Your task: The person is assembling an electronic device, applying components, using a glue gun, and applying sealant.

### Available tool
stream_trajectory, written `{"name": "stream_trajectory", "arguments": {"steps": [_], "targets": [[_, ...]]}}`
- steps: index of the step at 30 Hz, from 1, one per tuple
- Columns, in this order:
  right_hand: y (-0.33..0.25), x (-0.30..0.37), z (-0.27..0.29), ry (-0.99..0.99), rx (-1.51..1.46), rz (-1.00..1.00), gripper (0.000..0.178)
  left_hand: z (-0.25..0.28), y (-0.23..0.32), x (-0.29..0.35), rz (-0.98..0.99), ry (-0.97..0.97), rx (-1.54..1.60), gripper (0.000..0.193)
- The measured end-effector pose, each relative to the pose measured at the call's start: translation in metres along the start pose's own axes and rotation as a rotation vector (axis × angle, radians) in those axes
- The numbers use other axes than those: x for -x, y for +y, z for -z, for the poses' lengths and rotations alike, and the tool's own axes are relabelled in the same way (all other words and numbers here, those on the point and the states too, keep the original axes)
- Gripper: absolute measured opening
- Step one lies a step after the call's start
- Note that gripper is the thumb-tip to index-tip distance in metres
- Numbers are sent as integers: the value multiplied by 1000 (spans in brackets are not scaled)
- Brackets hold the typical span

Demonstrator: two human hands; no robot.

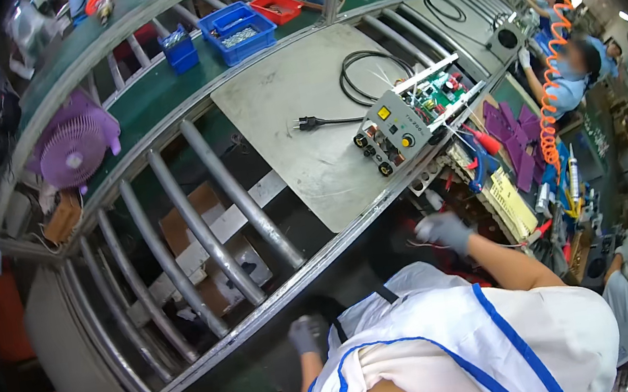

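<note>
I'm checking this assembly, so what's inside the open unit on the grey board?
Inside the open unit, a green circuit board with small components shows. Whatever sits low behind its front panel is hidden.

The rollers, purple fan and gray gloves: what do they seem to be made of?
Rollers: metal, likely steel, dull gray with bright streaks where light catches.
Purple fan: probably molded plastic, evenly colored, with a thin-ribbed grille.
Gray gloves: probably fabric, matte and close-fitting; any weave is too small to tell.
</note>
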State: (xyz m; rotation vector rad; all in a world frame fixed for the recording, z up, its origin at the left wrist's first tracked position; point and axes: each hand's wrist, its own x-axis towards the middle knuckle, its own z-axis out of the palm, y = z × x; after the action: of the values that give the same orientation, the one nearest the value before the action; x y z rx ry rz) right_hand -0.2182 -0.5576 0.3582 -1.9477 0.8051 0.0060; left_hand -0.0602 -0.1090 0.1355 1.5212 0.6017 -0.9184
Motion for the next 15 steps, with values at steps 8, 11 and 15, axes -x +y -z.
{"name": "stream_trajectory", "arguments": {"steps": [8, 11, 15], "targets": [[17, -130, 309, 1130, -386, 222, 26, -274, 185, 125, -684, -384, -589, 46], [16, -197, 357, 903, -257, 250, 35, -363, 232, 124, -666, -449, -401, 72], [26, -255, 365, 500, -365, 160, 48, -427, 276, 123, -508, -488, -26, 80]]}}
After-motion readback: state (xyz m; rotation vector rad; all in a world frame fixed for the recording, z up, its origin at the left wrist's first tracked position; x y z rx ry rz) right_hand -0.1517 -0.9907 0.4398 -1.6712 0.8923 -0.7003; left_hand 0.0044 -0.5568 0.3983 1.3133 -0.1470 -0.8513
